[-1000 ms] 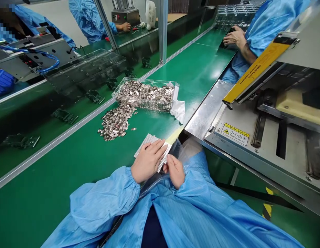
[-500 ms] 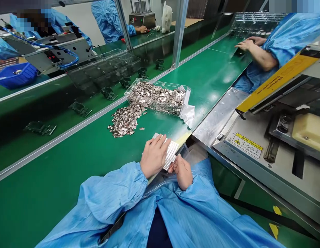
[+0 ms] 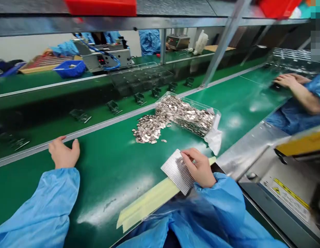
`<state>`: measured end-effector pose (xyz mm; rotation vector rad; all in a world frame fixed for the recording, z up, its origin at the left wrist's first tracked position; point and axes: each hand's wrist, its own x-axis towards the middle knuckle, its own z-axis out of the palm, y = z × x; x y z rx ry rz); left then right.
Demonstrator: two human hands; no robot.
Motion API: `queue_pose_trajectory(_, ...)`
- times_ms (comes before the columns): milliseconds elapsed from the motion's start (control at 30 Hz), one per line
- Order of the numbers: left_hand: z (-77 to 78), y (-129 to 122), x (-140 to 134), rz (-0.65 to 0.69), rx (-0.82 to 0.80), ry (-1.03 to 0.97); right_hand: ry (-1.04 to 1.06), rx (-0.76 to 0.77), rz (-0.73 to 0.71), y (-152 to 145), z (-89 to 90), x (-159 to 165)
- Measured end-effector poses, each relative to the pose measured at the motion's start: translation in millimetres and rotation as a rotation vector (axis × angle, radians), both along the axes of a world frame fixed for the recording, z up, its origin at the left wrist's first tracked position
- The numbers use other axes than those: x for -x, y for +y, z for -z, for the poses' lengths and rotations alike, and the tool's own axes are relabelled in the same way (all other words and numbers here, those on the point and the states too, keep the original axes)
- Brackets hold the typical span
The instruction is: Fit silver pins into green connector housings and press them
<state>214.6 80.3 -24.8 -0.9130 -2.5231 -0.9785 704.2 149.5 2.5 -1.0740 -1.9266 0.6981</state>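
Observation:
My right hand (image 3: 200, 168) is closed, thumb and fingertips pressed on the upper right part of a thin silver plate (image 3: 172, 168) with fine ridges. This plate lies across the front edge of the green bench, over strips of pale yellow tape (image 3: 149, 203). Far to the left, my left hand (image 3: 64, 152) reaches to the metal rail (image 3: 98, 127), thumb apart from the bent fingers; nothing shows in it, though its fingertips are partly hidden. Beyond the plate, small shiny metal pieces (image 3: 147, 129) lie heaped, spilling from a clear plastic tray (image 3: 192, 130) full of them.
Dark brackets (image 3: 113, 107) stand in a row behind the rail. A metal post (image 3: 218, 51) rises beyond the tray. A machine with a yellow bar (image 3: 301, 146) stands at right. A co-worker's hands (image 3: 291, 81) work farther along the bench. A blue bin (image 3: 69, 69) sits at back left.
My left hand has let go of the plate and moved far left to the rail. My right hand stays at the plate, now over its upper right. The view has shifted up and left.

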Motion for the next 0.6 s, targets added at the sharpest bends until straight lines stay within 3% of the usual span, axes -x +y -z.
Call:
queue_pose_trajectory(133, 1.5, -23.9, 67.3, -0.163, -0.035, -0.024, -0.351, -0.119, -0.225, 60.1, -1.0, 49.9)
queue_pose_trajectory(300, 1.1, -35.6, 126.3, -0.355, -0.106, -0.048, -0.587, -0.037, -0.334, 107.0, 5.2, 71.3)
queue_pose_trajectory(467, -3.2, -37.7, 172.1, -0.451, -0.122, -0.101, -0.704, -0.014, -0.399, 120.8, 5.8, 63.9)
queue_pose_trajectory(600, -12.6, -41.3, 195.4, -0.379, -0.044, -0.204, -0.817, -0.037, -0.352, 115.6, 3.1, 68.6)
